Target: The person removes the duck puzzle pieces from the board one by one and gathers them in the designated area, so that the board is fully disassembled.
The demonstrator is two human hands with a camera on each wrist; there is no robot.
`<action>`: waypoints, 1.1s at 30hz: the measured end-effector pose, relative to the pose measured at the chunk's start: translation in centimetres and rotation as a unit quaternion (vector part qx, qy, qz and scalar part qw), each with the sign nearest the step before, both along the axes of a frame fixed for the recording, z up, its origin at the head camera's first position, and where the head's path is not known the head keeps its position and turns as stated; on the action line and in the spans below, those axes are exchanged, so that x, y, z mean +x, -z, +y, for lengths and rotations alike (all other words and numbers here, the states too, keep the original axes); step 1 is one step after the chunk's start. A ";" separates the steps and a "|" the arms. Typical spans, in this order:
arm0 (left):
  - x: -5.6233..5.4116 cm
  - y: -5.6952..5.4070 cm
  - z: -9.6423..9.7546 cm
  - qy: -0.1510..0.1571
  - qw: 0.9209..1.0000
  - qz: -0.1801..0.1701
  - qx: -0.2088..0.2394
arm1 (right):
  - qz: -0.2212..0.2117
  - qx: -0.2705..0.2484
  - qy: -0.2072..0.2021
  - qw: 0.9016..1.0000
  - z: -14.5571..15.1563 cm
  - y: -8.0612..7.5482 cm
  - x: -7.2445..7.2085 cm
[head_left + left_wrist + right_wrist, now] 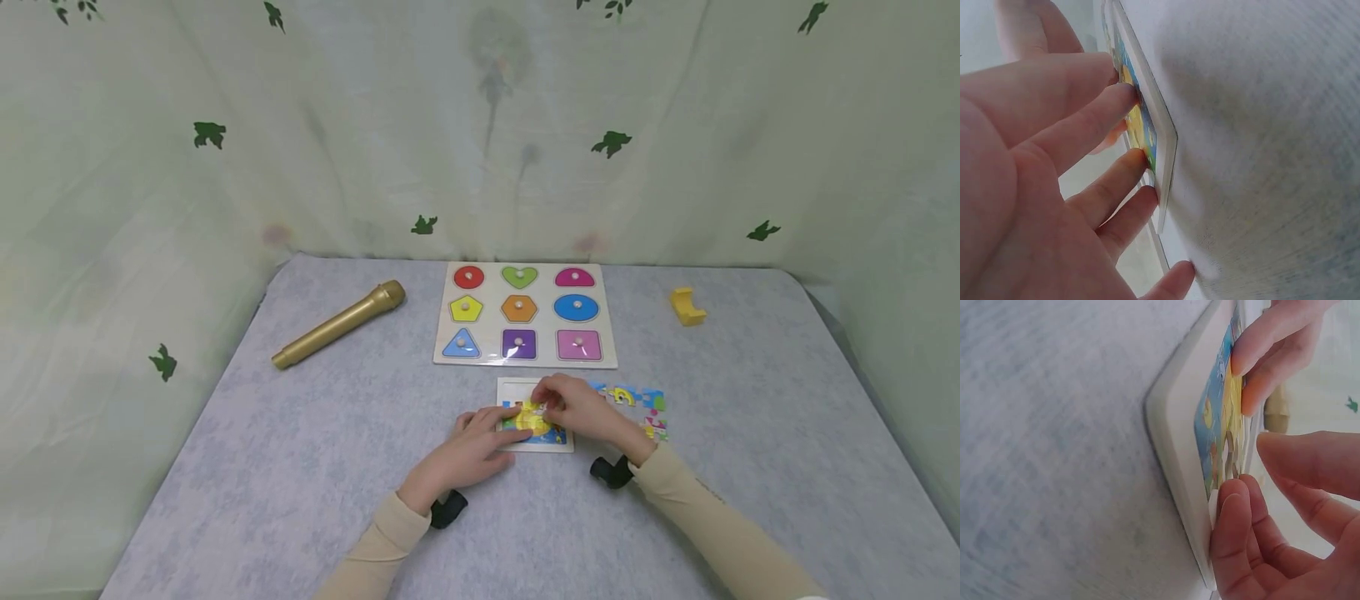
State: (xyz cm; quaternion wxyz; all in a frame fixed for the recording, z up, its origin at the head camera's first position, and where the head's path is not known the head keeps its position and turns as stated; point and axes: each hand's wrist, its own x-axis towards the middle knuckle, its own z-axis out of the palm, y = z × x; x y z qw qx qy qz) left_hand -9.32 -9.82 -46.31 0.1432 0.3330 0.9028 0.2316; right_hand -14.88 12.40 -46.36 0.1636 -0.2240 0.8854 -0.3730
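A small jigsaw puzzle (pixel 551 437) in a white frame lies on the table, its picture yellow and blue. My left hand (pixel 480 440) reaches in from its left side, fingers extended, fingertips resting on the picture and frame edge. The left wrist view shows these fingers (pixel 1097 125) spread along the frame. Over the puzzle's right side is my right hand (pixel 581 408), fingers bent, fingertips right at the picture. In the right wrist view a gap separates its thumb (pixel 1232 515) from the finger above, and no piece shows between them. A notch shows in the picture beside them.
Loose puzzle pieces (pixel 651 398) lie right of the frame, partly behind the right hand. A knobbed shape board (pixel 487 354) stands just beyond. A gold microphone (pixel 337 325) lies at the back left, a yellow curved block (pixel 686 308) at the back right. Curtains hang behind.
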 end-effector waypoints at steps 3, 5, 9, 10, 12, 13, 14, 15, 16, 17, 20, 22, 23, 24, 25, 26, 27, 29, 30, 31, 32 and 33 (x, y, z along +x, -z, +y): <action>0.0 -0.1 0.0 -0.003 1.000 -0.003 -0.004 | -0.002 -0.006 0.002 1.000 -0.1 0.1 0.0; 0.0 -0.1 0.1 -0.006 1.000 -0.007 -0.006 | -0.002 -0.013 0.003 1.000 -0.1 0.2 0.0; 0.0 -0.3 0.1 -0.009 1.000 -0.013 -0.010 | 0.000 -0.029 0.006 1.000 -0.2 0.3 0.0; 0.0 -0.3 0.0 -0.009 1.000 -0.014 -0.010 | 0.001 -0.031 0.007 1.000 -0.2 0.4 0.0; 0.0 -0.3 0.0 -0.009 1.000 -0.014 -0.012 | 0.002 -0.037 0.005 0.999 -0.2 0.5 0.0; -0.1 -0.4 0.0 -0.009 1.000 -0.014 -0.012 | 0.005 -0.039 0.002 0.999 -0.2 0.5 0.0; -0.1 -0.4 0.0 -0.008 1.000 -0.014 -0.012 | 0.005 -0.041 0.000 0.999 -0.2 0.5 0.0; -0.1 -0.4 0.0 -0.008 1.000 -0.013 -0.013 | 0.007 -0.044 -0.003 0.999 -0.2 0.5 0.0; -0.1 -0.4 0.0 -0.008 1.000 -0.014 -0.013 | 0.005 -0.046 -0.005 0.999 -0.1 0.6 0.0; -0.1 -0.4 0.0 -0.007 1.000 -0.013 -0.013 | 0.006 -0.049 -0.009 0.999 -0.1 0.6 0.0; -0.1 -0.3 0.0 -0.007 1.000 -0.013 -0.014 | -0.002 -0.049 -0.013 0.999 -0.2 0.6 -0.1; -0.1 -0.3 0.1 -0.008 1.000 -0.013 -0.013 | -0.009 -0.050 -0.010 0.999 -0.1 0.7 -0.2; -0.1 -0.3 0.1 -0.008 1.000 -0.014 -0.012 | -0.012 -0.051 -0.005 0.999 -0.1 0.7 -0.2; -0.2 -0.3 0.1 -0.009 1.000 -0.015 -0.011 | -0.018 -0.053 0.002 0.998 0.0 0.6 -0.2; -0.2 -0.3 0.1 -0.009 1.000 -0.016 -0.011 | -0.021 -0.058 0.009 0.998 0.1 0.6 -0.2; -0.2 -0.2 0.1 -0.009 1.000 -0.018 -0.011 | -0.022 -0.063 0.016 0.998 0.3 0.5 -0.3; -0.2 -0.2 0.1 -0.010 1.000 -0.019 -0.011 | -0.024 -0.069 0.025 0.997 0.5 0.4 -0.3; -0.2 -0.2 0.2 -0.010 1.000 -0.021 -0.011 | -0.022 -0.080 0.041 0.996 1.1 0.2 -0.3; -0.2 -0.2 0.2 -0.010 1.000 -0.021 -0.011 | -0.020 -0.083 0.048 0.995 1.5 0.1 -0.3; -0.2 -0.1 0.2 -0.010 1.000 -0.020 -0.011 | -0.016 -0.088 0.054 0.994 1.9 0.1 -0.3; -0.2 -0.1 0.2 -0.010 1.000 -0.020 -0.010 | -0.011 -0.089 0.060 0.994 2.4 0.0 -0.4; -0.2 -0.1 0.2 -0.010 1.000 -0.019 -0.009 | -0.009 -0.089 0.067 0.994 3.0 0.0 -0.4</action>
